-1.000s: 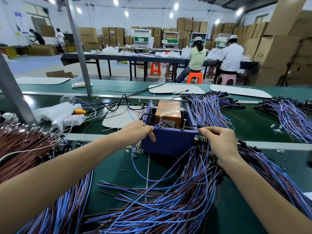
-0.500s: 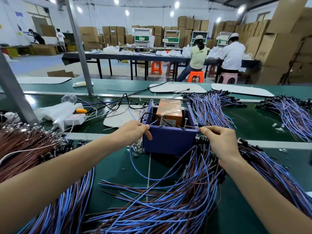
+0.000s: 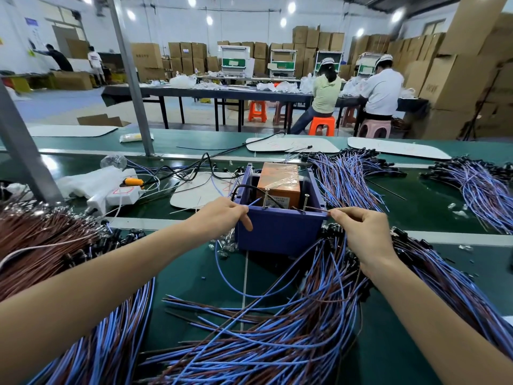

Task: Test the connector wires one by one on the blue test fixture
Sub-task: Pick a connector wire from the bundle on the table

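Observation:
The blue test fixture [image 3: 279, 232], an open box with an orange block [image 3: 279, 182] inside and two upright screws on its front rim, stands at the centre of the green bench. My left hand [image 3: 222, 215] pinches the blue wire end [image 3: 254, 203] at the left screw. My right hand [image 3: 361, 232] pinches the brown wire end [image 3: 315, 209] against the right screw. The blue wire [image 3: 236, 282] loops down in front of the fixture. A large heap of blue and brown connector wires [image 3: 277, 329] lies below my hands.
More wire bundles lie at the left [image 3: 41, 245], behind the fixture [image 3: 347, 179] and at the far right [image 3: 477, 187]. A white power strip [image 3: 122, 194], cables and white pads sit behind. A grey post [image 3: 130, 76] rises at the back left. Two people sit at a far table.
Both hands stay at the fixture's front rim holding the wire ends on the screws; the left thumb has shifted slightly down the front wall.

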The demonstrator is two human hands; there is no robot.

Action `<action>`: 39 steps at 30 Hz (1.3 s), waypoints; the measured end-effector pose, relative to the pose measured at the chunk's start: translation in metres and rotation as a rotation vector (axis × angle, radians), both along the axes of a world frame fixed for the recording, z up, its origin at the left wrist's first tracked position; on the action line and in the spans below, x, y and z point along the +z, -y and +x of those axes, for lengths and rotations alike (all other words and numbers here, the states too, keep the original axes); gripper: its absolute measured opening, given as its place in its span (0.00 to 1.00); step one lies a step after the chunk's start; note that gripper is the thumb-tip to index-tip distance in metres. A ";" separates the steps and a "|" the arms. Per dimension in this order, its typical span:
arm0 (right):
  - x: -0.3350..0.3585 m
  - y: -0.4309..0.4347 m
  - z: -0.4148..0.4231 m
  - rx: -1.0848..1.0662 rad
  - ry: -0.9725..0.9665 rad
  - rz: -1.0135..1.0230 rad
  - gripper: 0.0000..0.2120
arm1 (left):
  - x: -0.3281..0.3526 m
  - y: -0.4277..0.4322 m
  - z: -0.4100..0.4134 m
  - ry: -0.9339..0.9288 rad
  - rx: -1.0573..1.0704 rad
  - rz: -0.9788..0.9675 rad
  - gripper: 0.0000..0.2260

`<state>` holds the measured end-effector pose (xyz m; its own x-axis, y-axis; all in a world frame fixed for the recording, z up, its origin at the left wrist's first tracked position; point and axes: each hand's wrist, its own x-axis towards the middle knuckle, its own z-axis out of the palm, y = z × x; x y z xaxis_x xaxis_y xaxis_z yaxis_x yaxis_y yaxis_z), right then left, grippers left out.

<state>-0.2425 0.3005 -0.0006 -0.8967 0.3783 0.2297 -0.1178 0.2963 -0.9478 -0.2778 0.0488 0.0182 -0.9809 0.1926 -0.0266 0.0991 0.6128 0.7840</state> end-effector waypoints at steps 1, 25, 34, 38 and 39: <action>0.000 0.000 0.000 0.000 0.001 -0.001 0.05 | 0.000 0.000 0.000 0.004 -0.003 0.002 0.22; 0.000 0.001 0.000 0.043 0.004 -0.024 0.06 | 0.007 -0.007 0.014 0.000 -0.079 -0.049 0.20; 0.019 0.030 0.032 0.145 -0.108 -0.073 0.05 | 0.014 -0.019 0.041 0.126 -0.140 0.406 0.08; 0.031 0.062 0.053 0.394 -0.177 -0.116 0.03 | 0.025 -0.037 0.059 0.161 -0.193 0.846 0.07; 0.034 0.066 0.058 0.466 -0.174 -0.132 0.05 | 0.029 -0.038 0.062 0.119 -0.178 0.912 0.07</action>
<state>-0.1847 0.2345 0.0336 -0.9296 -0.0161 0.3682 -0.3685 0.0540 -0.9281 -0.2163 0.0865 0.0475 -0.9356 0.3355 0.1103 0.0206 -0.2599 0.9654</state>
